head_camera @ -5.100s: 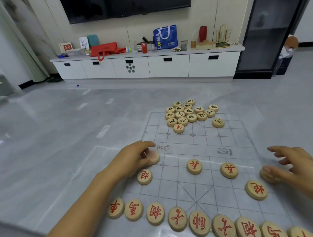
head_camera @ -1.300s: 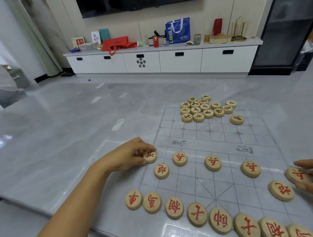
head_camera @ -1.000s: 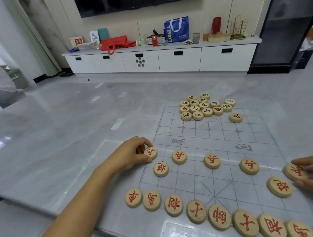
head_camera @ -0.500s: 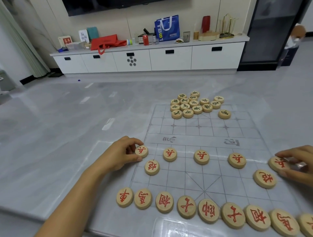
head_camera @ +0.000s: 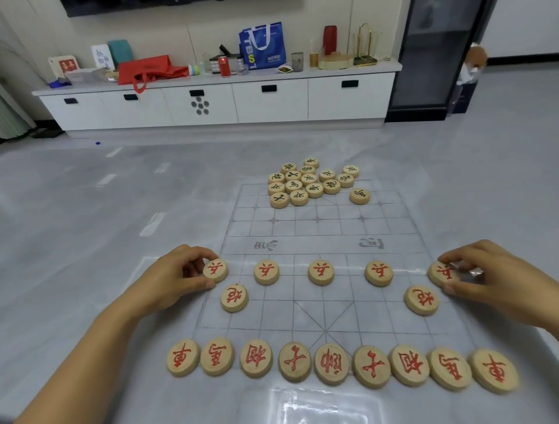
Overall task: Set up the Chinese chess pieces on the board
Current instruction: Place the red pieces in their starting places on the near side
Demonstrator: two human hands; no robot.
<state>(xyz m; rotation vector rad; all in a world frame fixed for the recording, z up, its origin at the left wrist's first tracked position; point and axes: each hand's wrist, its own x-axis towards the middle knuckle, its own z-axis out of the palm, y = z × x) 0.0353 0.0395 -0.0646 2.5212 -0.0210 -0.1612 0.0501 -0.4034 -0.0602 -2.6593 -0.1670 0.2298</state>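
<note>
Here the left hand (head_camera: pixel 178 277) and right hand (head_camera: pixel 496 278), fingers pinching the outermost red soldier pieces (head_camera: pixel 215 270) at mid-frame, finish red's layout; next, the black pile (head_camera: pixel 305 183) at upper centre needs spreading across the board (head_camera: pixel 317 230).

We're in a home living room: a long low white cabinet with drawers (head_camera: pixel 217 103) lines the wall under a dark screen (head_camera: pixel 181 3), cluttered with a blue shopping bag (head_camera: pixel 262 45), a red fabric bag (head_camera: pixel 151 71), and a red can (head_camera: pixel 224 66).
</note>
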